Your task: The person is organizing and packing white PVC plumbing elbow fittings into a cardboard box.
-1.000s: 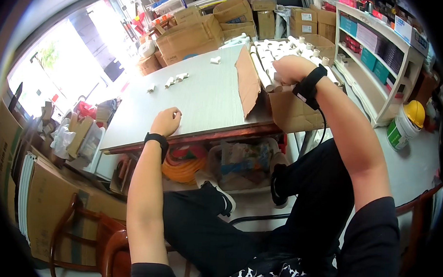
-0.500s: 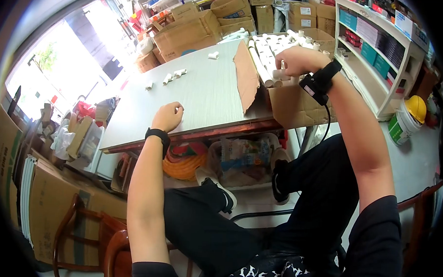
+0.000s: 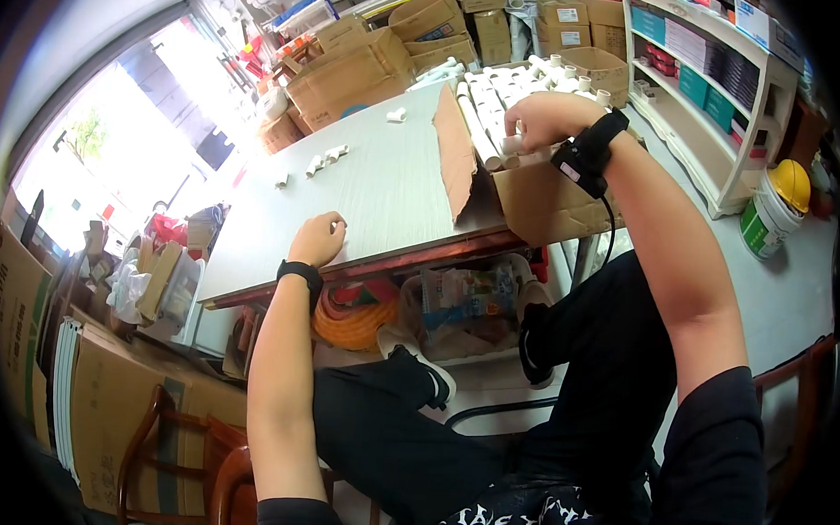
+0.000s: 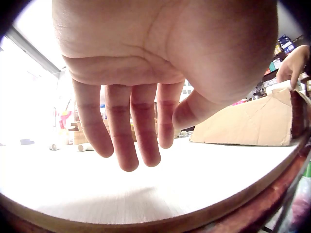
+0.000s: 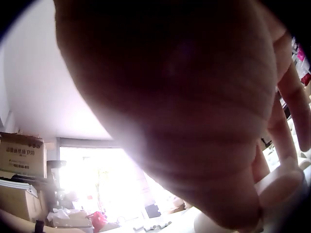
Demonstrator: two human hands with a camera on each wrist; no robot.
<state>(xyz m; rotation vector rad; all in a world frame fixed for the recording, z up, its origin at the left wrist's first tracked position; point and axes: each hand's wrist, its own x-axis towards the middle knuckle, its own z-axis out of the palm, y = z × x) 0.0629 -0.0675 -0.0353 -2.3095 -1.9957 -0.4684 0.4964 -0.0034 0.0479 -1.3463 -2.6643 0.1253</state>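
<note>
My left hand hangs over the near edge of the table with nothing in it. In the left wrist view its fingers point loosely down above the pale tabletop. My right hand is over the front of an open cardboard box full of white plastic pipe fittings. Its thumb and fingers pinch a short white pipe fitting, whose round open end shows in the right wrist view. Long white tubes lie along the box's left side.
Several loose white fittings lie on the far left part of the table, with another fitting farther back. A cardboard flap stands up beside the box. A white shelf unit is at the right, near a bucket with a yellow helmet.
My right hand has risen out from among the fittings, and a white pipe fitting now shows at its fingertips. The left hand stays in about the same place over the table edge.
</note>
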